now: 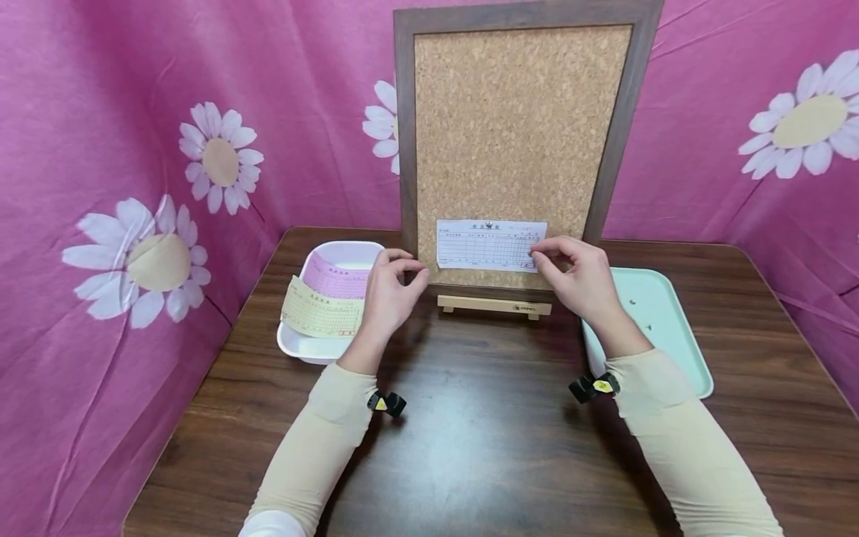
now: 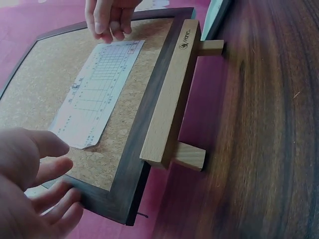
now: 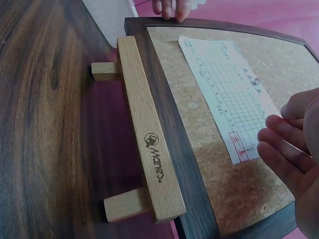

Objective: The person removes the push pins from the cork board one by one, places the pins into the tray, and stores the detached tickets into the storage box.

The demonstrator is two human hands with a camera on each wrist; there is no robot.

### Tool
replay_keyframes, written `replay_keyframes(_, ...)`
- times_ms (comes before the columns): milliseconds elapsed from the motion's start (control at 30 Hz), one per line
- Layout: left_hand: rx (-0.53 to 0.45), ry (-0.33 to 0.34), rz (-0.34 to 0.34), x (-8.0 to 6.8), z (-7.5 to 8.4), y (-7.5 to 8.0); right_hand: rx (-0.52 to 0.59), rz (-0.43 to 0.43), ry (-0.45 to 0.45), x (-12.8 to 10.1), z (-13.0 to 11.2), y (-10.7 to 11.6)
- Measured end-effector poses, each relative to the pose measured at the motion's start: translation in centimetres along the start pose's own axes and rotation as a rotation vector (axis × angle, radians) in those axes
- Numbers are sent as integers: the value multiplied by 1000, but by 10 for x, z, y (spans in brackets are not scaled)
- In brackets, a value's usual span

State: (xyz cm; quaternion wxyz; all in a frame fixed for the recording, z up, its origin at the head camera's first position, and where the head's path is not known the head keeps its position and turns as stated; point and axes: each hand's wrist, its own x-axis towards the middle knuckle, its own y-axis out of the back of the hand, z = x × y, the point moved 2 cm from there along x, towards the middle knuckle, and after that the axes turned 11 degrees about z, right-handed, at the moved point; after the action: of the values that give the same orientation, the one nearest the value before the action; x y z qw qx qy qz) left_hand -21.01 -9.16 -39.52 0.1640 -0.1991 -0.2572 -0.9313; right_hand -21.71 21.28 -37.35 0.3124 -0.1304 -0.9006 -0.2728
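A white printed slip [image 1: 490, 253] hangs low on the framed cork board [image 1: 517, 134], with a small metallic push pin [image 1: 488, 224] at its top middle. Fingertips of my right hand [image 1: 577, 272] are right at the slip's right edge, overlapping it in the right wrist view. My left hand [image 1: 392, 287] is beside the board's lower left frame, fingers loosely bent and nothing between them. Under that hand's side, a white bin [image 1: 309, 347] bears a pink slip [image 1: 332, 276] and a yellow slip [image 1: 318, 309].
Below the board juts its wooden easel ledge [image 1: 494, 305], marked with a small logo. At the right, partly behind my right forearm, lies a mint green tray [image 1: 671, 350] with small pins [image 1: 632, 302]. A pink flowered cloth [image 1: 322, 112] surrounds the brown wooden table [image 1: 456, 432].
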Motion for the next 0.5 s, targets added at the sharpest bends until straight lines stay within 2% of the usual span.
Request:
replay_keyframes(200, -46, -7, 65, -1, -1, -5, 13, 9, 6, 3, -3, -5)
replay_keyframes(500, -117, 91, 25, -1, -7, -21, 34, 37, 11, 9, -11, -20)
